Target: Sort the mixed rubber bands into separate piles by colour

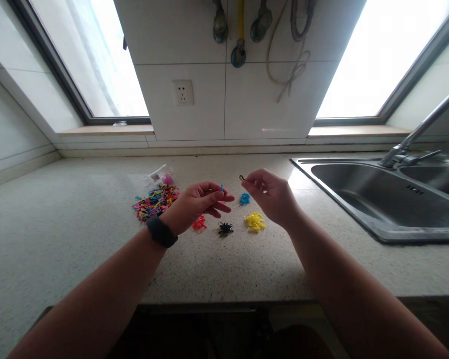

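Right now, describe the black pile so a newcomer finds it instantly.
Start at the steel sink and move left along the speckled counter. Below the two hands lies a row of small sorted piles: the black pile sits between the red pile and the yellow pile, the only dark one.

I stand at a speckled stone worktop (78, 239) that runs to a white tiled wall (239, 104). Two bright windows (97, 55) (389, 55) with dark frames flank this tiled pier, each above a pale sill (108, 130), and give the only light. A white wall socket (182, 92) sits on the pier; pipes and valves (239, 30) and a looped hose (292, 65) hang at its top. At the worktop's right edge lies a steel sink (359, 219) with a tap (419, 132).
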`<action>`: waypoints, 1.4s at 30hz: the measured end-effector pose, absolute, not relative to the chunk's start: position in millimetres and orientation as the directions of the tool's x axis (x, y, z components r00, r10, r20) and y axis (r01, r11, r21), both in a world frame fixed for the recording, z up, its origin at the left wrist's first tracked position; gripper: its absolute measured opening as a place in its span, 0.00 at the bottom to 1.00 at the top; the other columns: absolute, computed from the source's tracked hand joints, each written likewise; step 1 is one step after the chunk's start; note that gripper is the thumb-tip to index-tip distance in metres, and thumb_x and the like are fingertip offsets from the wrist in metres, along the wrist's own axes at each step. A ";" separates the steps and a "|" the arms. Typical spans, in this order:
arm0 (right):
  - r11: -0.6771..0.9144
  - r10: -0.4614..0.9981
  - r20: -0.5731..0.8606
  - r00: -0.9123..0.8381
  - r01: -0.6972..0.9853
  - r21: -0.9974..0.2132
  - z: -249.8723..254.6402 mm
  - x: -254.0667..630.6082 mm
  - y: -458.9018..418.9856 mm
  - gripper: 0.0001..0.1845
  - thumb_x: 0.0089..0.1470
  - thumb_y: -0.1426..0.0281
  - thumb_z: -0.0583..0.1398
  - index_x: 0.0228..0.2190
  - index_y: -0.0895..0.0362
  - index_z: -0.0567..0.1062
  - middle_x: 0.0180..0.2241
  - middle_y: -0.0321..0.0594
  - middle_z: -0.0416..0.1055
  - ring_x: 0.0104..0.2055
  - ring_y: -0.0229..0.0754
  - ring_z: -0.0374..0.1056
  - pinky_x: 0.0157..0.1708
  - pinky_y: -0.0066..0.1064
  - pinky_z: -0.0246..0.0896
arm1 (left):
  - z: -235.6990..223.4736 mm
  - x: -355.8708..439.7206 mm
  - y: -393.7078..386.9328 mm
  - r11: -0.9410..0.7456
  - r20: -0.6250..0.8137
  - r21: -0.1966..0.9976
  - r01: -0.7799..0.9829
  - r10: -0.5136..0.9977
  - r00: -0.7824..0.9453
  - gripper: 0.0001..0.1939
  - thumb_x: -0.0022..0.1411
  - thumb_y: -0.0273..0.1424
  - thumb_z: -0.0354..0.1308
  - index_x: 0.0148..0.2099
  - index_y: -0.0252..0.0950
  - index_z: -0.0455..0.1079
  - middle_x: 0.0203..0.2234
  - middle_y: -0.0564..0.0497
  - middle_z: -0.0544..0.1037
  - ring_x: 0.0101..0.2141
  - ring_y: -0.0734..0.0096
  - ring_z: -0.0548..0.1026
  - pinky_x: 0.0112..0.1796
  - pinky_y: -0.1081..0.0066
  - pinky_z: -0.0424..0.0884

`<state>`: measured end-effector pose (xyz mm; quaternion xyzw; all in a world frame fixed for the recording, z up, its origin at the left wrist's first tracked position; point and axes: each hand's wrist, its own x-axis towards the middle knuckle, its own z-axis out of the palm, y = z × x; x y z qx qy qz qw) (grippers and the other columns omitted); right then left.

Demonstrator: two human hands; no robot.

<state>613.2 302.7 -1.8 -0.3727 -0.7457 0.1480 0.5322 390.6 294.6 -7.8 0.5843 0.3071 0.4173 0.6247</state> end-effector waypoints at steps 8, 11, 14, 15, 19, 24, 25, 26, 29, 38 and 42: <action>0.672 0.719 0.677 -0.160 0.407 -0.618 -2.3 613.0 304.8 0.05 0.56 0.67 0.64 0.29 0.54 0.73 0.23 0.32 0.65 0.24 0.34 0.57 0.24 0.31 0.55 | -8.9 390.8 295.5 -0.041 0.098 0.990 -0.135 0.889 0.448 0.13 0.61 0.36 0.67 0.41 0.33 0.71 0.41 0.43 0.84 0.33 0.68 0.83 0.29 0.74 0.74; 0.673 0.718 0.678 -0.159 0.410 -0.616 -2.0 613.2 304.1 0.05 0.56 0.68 0.63 0.30 0.54 0.73 0.23 0.32 0.66 0.24 0.34 0.57 0.24 0.31 0.55 | -9.5 390.7 295.7 -0.043 0.099 0.990 -0.132 0.887 0.451 0.13 0.62 0.36 0.67 0.41 0.33 0.71 0.41 0.43 0.84 0.34 0.68 0.83 0.30 0.74 0.74; 0.676 0.715 0.681 -0.160 0.405 -0.616 -1.7 613.1 303.8 0.05 0.56 0.68 0.63 0.29 0.54 0.73 0.23 0.32 0.66 0.24 0.34 0.57 0.24 0.31 0.55 | -9.4 390.4 295.8 -0.044 0.097 0.991 -0.124 0.885 0.455 0.12 0.62 0.36 0.67 0.41 0.34 0.71 0.40 0.44 0.84 0.34 0.67 0.83 0.30 0.74 0.74; 0.676 0.715 0.681 -0.157 0.401 -0.618 -1.8 613.0 304.2 0.05 0.56 0.68 0.63 0.29 0.54 0.73 0.22 0.31 0.65 0.24 0.34 0.57 0.24 0.31 0.54 | -9.4 390.4 295.8 -0.047 0.097 0.992 -0.120 0.885 0.456 0.12 0.62 0.36 0.67 0.41 0.34 0.71 0.40 0.44 0.84 0.34 0.67 0.83 0.30 0.74 0.74; 0.669 0.722 0.678 -0.138 0.392 -0.632 -3.3 614.0 307.7 0.05 0.56 0.68 0.63 0.29 0.54 0.73 0.22 0.31 0.65 0.23 0.33 0.56 0.23 0.31 0.53 | -11.7 390.4 296.9 -0.113 0.131 0.991 -0.065 0.881 0.454 0.12 0.63 0.37 0.66 0.40 0.34 0.71 0.39 0.43 0.84 0.33 0.68 0.82 0.29 0.73 0.73; 0.661 0.731 0.674 -0.106 0.353 -0.662 -5.7 619.4 315.0 0.06 0.56 0.67 0.63 0.30 0.55 0.73 0.23 0.31 0.66 0.22 0.33 0.55 0.21 0.30 0.50 | -19.4 392.0 301.7 -0.298 0.218 0.947 0.121 0.871 0.439 0.13 0.64 0.39 0.63 0.42 0.33 0.74 0.37 0.43 0.83 0.32 0.69 0.79 0.27 0.74 0.71; 0.659 0.732 0.675 -0.093 0.349 -0.666 -5.9 621.0 316.6 0.06 0.56 0.67 0.63 0.30 0.55 0.73 0.23 0.31 0.66 0.22 0.32 0.55 0.21 0.30 0.50 | -19.6 393.3 303.4 -0.335 0.233 0.927 0.172 0.869 0.436 0.13 0.64 0.39 0.63 0.42 0.33 0.75 0.36 0.44 0.83 0.31 0.69 0.79 0.26 0.74 0.70; 0.657 0.732 0.677 -0.078 0.347 -0.670 -6.1 622.7 318.3 0.06 0.56 0.66 0.63 0.30 0.55 0.73 0.23 0.31 0.66 0.22 0.32 0.55 0.21 0.30 0.50 | -18.8 395.2 305.5 -0.375 0.249 0.898 0.229 0.864 0.438 0.13 0.64 0.40 0.62 0.42 0.33 0.76 0.34 0.45 0.82 0.31 0.69 0.78 0.26 0.74 0.70; 0.643 0.729 0.684 -0.022 0.363 -0.674 -6.2 628.0 323.6 0.07 0.56 0.66 0.63 0.29 0.55 0.73 0.23 0.31 0.66 0.22 0.32 0.55 0.22 0.29 0.51 | -10.7 405.3 314.8 -0.526 0.301 0.741 0.418 0.816 0.495 0.12 0.65 0.38 0.61 0.42 0.34 0.77 0.30 0.47 0.81 0.30 0.69 0.76 0.30 0.72 0.69; 0.586 0.731 0.677 0.080 0.434 -0.684 -11.3 640.3 337.9 0.09 0.55 0.64 0.63 0.28 0.56 0.73 0.22 0.31 0.66 0.23 0.34 0.57 0.25 0.30 0.53 | -9.7 449.9 360.9 -0.704 0.262 0.180 0.687 0.707 0.656 0.10 0.65 0.34 0.59 0.39 0.36 0.79 0.34 0.46 0.82 0.34 0.64 0.78 0.36 0.69 0.69; 0.583 0.743 0.667 0.060 0.432 -0.688 -15.2 642.4 341.6 0.09 0.55 0.64 0.63 0.28 0.56 0.73 0.23 0.32 0.67 0.24 0.34 0.57 0.25 0.30 0.53 | -20.8 455.9 371.0 -0.688 0.256 0.186 0.702 0.724 0.641 0.11 0.66 0.34 0.57 0.43 0.36 0.80 0.38 0.45 0.82 0.39 0.62 0.78 0.39 0.68 0.69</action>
